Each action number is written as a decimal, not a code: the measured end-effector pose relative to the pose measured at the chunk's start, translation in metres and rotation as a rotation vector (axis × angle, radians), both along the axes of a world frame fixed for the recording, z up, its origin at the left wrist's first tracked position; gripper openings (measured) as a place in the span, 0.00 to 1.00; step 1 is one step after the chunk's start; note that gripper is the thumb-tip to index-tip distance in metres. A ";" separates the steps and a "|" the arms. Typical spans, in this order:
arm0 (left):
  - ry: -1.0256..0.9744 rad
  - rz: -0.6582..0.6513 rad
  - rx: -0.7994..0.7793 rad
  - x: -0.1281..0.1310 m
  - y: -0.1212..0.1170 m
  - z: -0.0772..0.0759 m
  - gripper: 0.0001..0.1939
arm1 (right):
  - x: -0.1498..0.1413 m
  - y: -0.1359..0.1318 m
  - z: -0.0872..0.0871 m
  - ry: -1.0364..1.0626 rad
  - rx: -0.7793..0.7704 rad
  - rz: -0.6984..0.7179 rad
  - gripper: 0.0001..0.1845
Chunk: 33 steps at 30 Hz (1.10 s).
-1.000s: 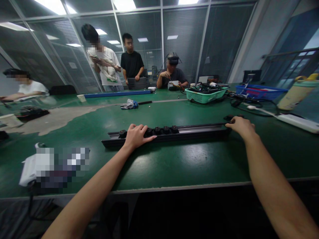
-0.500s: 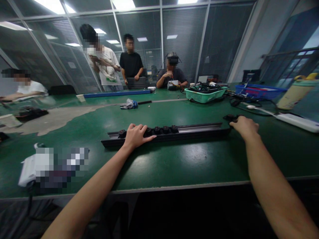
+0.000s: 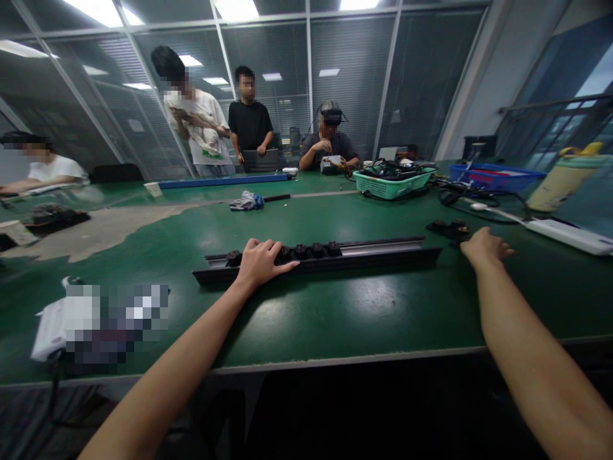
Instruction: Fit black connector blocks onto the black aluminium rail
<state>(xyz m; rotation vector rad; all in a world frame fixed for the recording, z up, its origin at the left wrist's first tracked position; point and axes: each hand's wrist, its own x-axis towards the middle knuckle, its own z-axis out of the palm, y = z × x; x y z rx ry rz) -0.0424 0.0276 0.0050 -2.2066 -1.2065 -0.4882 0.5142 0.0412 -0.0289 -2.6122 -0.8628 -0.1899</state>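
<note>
While green table [image 3: 335, 319] spreads beneath our fingers, we lay left hand [image 3: 260, 260] across long black rail [image 3: 387, 256], thumb wide of bent fingers; whether they grip, we cannot tell. Loose black parts [image 3: 447, 230] lie just left of our right hand [image 3: 483, 250], fingers partly spread. Round black pieces [image 3: 317, 250] sit in rail, both sides of our left fingers.

From here I see green basket [image 3: 395, 185] heaped with cables [image 3: 390, 168]; blue basket [image 3: 495, 178] to its right; bottle [image 3: 565, 177] behind power strip [image 3: 569, 236]; grey-blue glove [image 3: 247, 201] left of green basket; paper cup [image 3: 154, 189] near blue bar [image 3: 225, 181].
</note>
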 end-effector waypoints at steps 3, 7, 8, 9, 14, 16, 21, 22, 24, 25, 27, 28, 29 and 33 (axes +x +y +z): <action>-0.017 -0.004 -0.004 -0.001 0.000 -0.001 0.34 | -0.011 -0.005 0.012 0.020 0.130 -0.007 0.28; -0.035 -0.005 -0.012 -0.001 -0.001 -0.001 0.33 | -0.068 -0.012 0.038 -0.184 0.285 0.354 0.21; -0.038 -0.006 -0.015 -0.001 -0.001 0.000 0.33 | -0.090 -0.014 0.043 -0.226 0.324 0.511 0.20; -0.038 -0.006 -0.017 -0.002 -0.002 0.000 0.33 | -0.115 -0.017 0.048 -0.235 0.324 0.695 0.19; -0.024 0.006 -0.019 -0.001 -0.004 0.002 0.34 | -0.225 -0.030 0.053 -0.186 0.109 1.387 0.23; -0.018 0.011 -0.016 -0.001 -0.004 0.002 0.34 | -0.251 -0.034 0.052 -0.228 0.073 1.444 0.24; -0.011 0.008 -0.008 -0.001 -0.004 0.002 0.34 | -0.282 -0.031 0.055 -0.303 0.020 1.340 0.18; -0.015 0.007 -0.008 -0.001 -0.003 0.002 0.34 | -0.285 -0.030 0.056 -0.302 0.017 1.309 0.16; -0.019 0.007 -0.009 -0.001 -0.003 0.001 0.33 | -0.290 -0.026 0.057 -0.285 0.013 1.277 0.14; -0.018 0.008 -0.009 -0.001 -0.003 0.001 0.33 | -0.291 -0.025 0.056 -0.266 0.012 1.275 0.13; -0.013 0.012 -0.008 -0.001 -0.003 0.001 0.33 | -0.291 -0.023 0.055 -0.214 0.014 1.286 0.13; -0.011 0.012 -0.008 -0.001 -0.003 0.001 0.33 | -0.290 -0.022 0.054 -0.188 0.019 1.291 0.13; -0.012 0.010 -0.010 -0.001 -0.003 0.001 0.34 | -0.289 -0.021 0.053 -0.168 0.026 1.295 0.13; -0.034 0.001 -0.023 -0.001 -0.003 0.000 0.34 | -0.285 -0.019 0.052 -0.163 0.038 1.301 0.13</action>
